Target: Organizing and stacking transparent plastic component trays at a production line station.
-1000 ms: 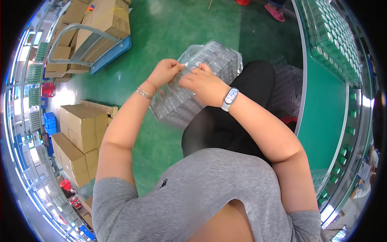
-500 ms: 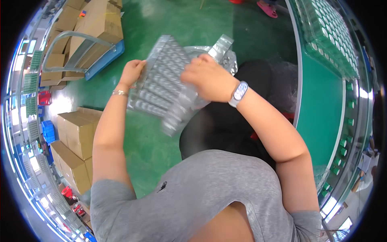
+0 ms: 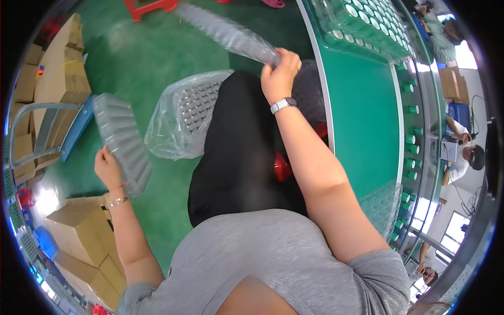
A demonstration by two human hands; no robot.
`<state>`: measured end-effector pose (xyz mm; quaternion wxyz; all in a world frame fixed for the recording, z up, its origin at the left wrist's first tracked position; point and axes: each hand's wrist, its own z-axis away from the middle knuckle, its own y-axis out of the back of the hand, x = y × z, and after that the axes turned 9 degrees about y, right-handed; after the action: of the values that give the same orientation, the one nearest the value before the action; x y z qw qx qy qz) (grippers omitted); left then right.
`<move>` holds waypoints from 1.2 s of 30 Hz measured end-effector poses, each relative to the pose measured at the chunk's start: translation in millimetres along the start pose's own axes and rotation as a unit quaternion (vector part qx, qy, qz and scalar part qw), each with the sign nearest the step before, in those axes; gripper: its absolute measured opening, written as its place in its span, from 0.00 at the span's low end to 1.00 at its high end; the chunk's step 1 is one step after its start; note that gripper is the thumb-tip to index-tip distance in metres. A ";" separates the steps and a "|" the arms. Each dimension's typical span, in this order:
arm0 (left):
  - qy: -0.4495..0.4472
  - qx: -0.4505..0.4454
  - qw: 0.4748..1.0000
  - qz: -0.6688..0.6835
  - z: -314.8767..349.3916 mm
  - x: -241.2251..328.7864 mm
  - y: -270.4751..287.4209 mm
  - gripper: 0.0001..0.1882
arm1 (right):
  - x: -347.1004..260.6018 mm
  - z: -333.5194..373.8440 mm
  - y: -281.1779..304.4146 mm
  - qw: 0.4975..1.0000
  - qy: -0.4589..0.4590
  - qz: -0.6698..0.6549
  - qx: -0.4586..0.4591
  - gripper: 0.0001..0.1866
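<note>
My left hand [image 3: 107, 169] grips the edge of a clear ribbed plastic tray [image 3: 119, 134], held tilted out to the left above the floor. Raised ahead of me, my right hand [image 3: 282, 75] pinches the end of another long clear plastic tray [image 3: 231, 37], which stretches away to the far left. Between the two, beside my black-clad leg, lies a transparent plastic bag [image 3: 164, 128] with a stack of clear cavity trays [image 3: 199, 105] inside it.
On the right runs a green-topped workbench [image 3: 362, 115] bearing a clear tray of white-topped green cylinders [image 3: 367, 23]. More green cylinders [image 3: 411, 109] line its far side. Cardboard boxes [image 3: 79, 231] and a blue trolley [image 3: 77, 128] stand left. A red stool [image 3: 149, 8] is ahead.
Both hands were together on clear cavity trays; now they are far apart, each with its own tray. The bag has come into fuller view, and my view has swung right.
</note>
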<state>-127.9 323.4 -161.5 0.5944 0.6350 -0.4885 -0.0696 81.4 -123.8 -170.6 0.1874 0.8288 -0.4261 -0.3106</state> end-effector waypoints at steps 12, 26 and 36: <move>0.141 -0.062 0.938 0.312 32.8 159.8 -12.2 0.16 | 182.5 178.9 -15.8 0.779 -0.562 -0.018 0.279 0.27; 0.096 -0.136 0.914 0.370 36.5 189.1 0.1 0.14 | 105.2 204.6 -34.6 0.454 -0.830 -0.305 0.112 0.29; 0.046 -0.169 0.905 0.387 44.0 214.8 -3.5 0.12 | 83.2 140.8 -67.0 0.813 -0.561 -0.132 -0.084 0.18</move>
<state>-45.2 141.5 -71.2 0.6946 0.2886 -0.6491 0.1137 62.9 -160.7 -342.5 -0.0582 0.5398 -0.3155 -0.7783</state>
